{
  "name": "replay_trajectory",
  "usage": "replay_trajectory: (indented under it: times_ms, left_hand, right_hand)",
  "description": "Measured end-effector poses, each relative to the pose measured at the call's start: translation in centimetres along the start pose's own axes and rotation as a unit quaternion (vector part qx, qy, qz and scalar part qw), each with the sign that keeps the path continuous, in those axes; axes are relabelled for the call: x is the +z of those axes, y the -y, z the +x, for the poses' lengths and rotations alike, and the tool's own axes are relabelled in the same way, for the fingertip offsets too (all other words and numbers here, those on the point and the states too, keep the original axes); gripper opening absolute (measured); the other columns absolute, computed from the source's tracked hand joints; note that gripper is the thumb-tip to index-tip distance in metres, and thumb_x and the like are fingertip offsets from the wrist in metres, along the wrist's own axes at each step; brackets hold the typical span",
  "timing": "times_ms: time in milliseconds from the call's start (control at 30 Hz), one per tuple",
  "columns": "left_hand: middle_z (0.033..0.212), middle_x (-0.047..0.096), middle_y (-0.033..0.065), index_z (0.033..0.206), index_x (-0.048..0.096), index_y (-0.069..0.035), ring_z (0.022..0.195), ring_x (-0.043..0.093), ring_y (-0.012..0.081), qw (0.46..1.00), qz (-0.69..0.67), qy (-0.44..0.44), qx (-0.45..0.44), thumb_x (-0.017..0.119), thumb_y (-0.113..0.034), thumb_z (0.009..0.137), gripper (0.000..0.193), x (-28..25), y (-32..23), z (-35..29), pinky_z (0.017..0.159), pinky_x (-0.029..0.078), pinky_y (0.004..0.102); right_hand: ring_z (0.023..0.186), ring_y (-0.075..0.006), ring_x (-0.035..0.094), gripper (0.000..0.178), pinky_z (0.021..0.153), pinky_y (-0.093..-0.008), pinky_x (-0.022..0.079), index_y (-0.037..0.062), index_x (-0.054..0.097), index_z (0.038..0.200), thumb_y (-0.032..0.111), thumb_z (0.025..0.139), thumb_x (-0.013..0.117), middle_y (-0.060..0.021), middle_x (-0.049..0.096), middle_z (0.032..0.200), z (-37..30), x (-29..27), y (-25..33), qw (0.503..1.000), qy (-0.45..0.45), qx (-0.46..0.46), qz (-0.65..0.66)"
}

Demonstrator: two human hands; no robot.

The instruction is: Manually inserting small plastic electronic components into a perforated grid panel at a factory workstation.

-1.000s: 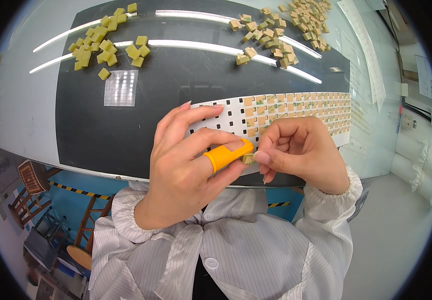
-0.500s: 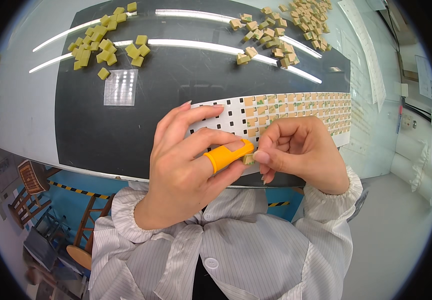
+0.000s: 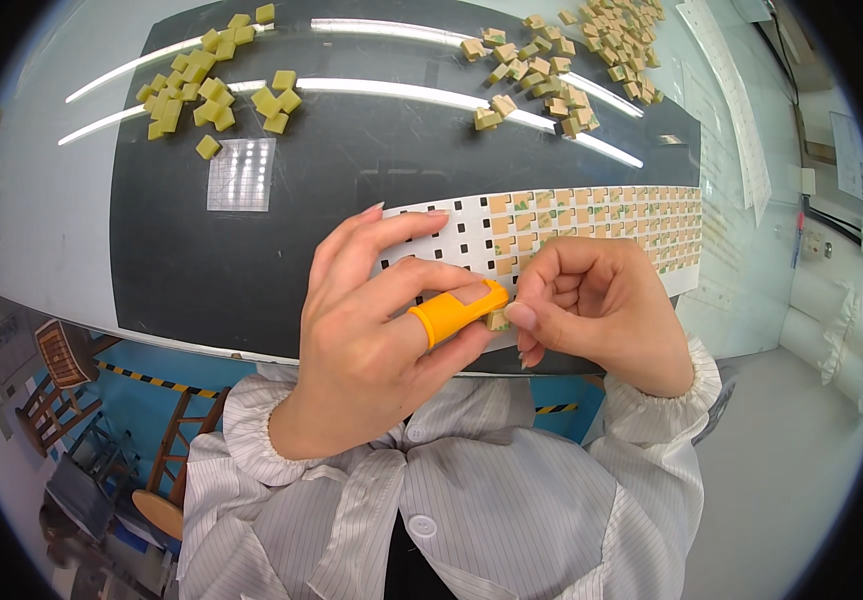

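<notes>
A small olive-yellow block with a tan patterned face (image 3: 497, 320) is pinched between the thumb and index finger of my left hand (image 3: 347, 330). An orange-yellow finger sleeve (image 3: 442, 316) covers that index finger; the other fingers stretch over the white sheet. My right hand (image 3: 602, 300) is closed in a pinch at the block's right edge. Whatever lies between its thumb and index finger is hidden. Beneath both hands lies the white sheet with square holes (image 3: 450, 238), its right part filled by rows of tan squares (image 3: 572, 205).
Several olive-yellow blocks (image 3: 192, 75) lie scattered at the far left of the dark mat (image 3: 222, 270), near a clear gridded square (image 3: 241, 175). Tan-faced blocks (image 3: 552, 75) are heaped at the far right. A wooden stool (image 3: 160, 512) stands below the table's left side.
Almost nothing differs. My right hand has shifted very slightly, and both hands stay at the block.
</notes>
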State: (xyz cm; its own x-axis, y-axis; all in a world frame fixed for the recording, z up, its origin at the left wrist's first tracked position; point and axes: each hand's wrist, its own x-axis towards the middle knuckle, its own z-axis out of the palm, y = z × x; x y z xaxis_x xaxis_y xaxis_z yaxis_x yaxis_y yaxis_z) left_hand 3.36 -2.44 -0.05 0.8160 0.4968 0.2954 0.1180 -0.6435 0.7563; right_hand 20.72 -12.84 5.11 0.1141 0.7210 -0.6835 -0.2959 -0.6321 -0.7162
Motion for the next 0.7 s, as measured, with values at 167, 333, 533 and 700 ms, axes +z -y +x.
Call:
replay_trajectory:
  times_ms: [167,333,533,700]
  left_hand:
    - [0.090,0.070,-0.0031,0.083,0.073,-0.011,0.110,0.060,0.0275,1.000,0.007,-0.005,0.005,0.083,-0.013,0.064,0.022,0.2,0.0,0.1,0.099,0.041,0.0537]
    - [0.089,0.070,-0.0028,0.084,0.073,-0.011,0.110,0.060,0.0276,1.000,0.006,-0.006,0.000,0.083,-0.014,0.064,0.022,0.1,0.0,0.0,0.099,0.041,0.0536]
    - [0.090,0.070,-0.0025,0.084,0.073,-0.010,0.110,0.060,0.0278,1.000,0.005,-0.007,0.007,0.083,-0.014,0.065,0.022,0.0,0.1,-0.2,0.099,0.040,0.0537]
    - [0.091,0.070,-0.0020,0.085,0.073,-0.010,0.111,0.061,0.0277,1.000,0.004,-0.003,0.006,0.084,-0.014,0.064,0.024,-0.1,0.1,-0.3,0.100,0.040,0.0527]
  right_hand:
    - [0.060,-0.0046,0.058,0.016,0.053,-0.0195,0.046,0.0013,0.055,0.080,0.005,0.087,0.069,-0.0014,0.063,0.071,-0.1,0.9,-1.1,0.993,-0.041,-0.076,-0.075]
    - [0.052,-0.0064,0.056,0.022,0.047,-0.0210,0.043,0.0015,0.053,0.080,0.010,0.087,0.072,-0.0028,0.059,0.064,-0.4,0.8,-1.0,0.967,-0.038,-0.107,-0.227]
    - [0.062,-0.0016,0.054,0.013,0.052,-0.0166,0.041,-0.0010,0.054,0.087,0.004,0.091,0.065,-0.0006,0.058,0.072,-0.6,0.5,-0.1,0.967,0.010,-0.091,-0.239]
    - [0.061,-0.0030,0.054,0.008,0.053,-0.0173,0.043,-0.0010,0.057,0.094,0.006,0.094,0.060,-0.0003,0.059,0.073,-0.6,-0.2,-0.3,0.946,0.004,-0.173,-0.274]
